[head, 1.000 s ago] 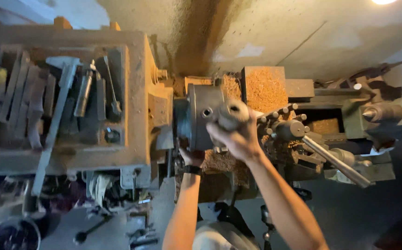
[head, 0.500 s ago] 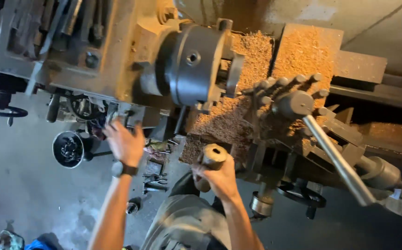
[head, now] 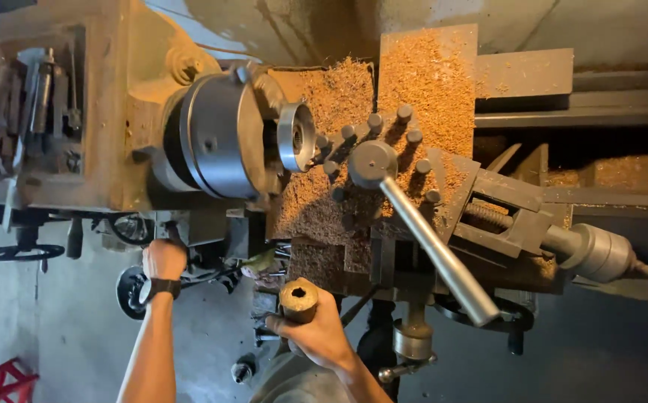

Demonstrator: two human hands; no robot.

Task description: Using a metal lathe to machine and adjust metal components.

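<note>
Steel and cast iron, rust-brown, make up the lathe (head: 100, 149) that fills the upper half of the view. Its grey chuck (head: 219, 145) sits at centre-left with a bright ring-shaped workpiece (head: 296, 136) at its face, toward three o'clock. Orange-brown swarf (head: 413, 82) lies thick over the carriage. The tool post (head: 384, 160), ringed with bolt heads, carries a long steel handle (head: 436, 250) slanting toward five o'clock. A tool tray (head: 36, 112) is set into the headstock top at nine o'clock.

Left hand (head: 164, 259): fingers closed on something at the machine's lower front; what they grip is hidden behind the fist. A dark watch (head: 160, 286) sits on that wrist.

Right hand (head: 316, 334): fingers wrapped around a short brown cylindrical bar (head: 298, 298), held end-up at six o'clock, well apart from the chuck.

Risks, as judged: the watch and forearm are near the chuck, and could snag if it turns. Loose swarf could cut bare skin. The bar could slip and drop among the scattered tools on the floor (head: 78, 328) at seven o'clock.

Clearance: the slanting handle crowds the right hand's path upward. Open room lies between the two forearms and lower left over the floor.
</note>
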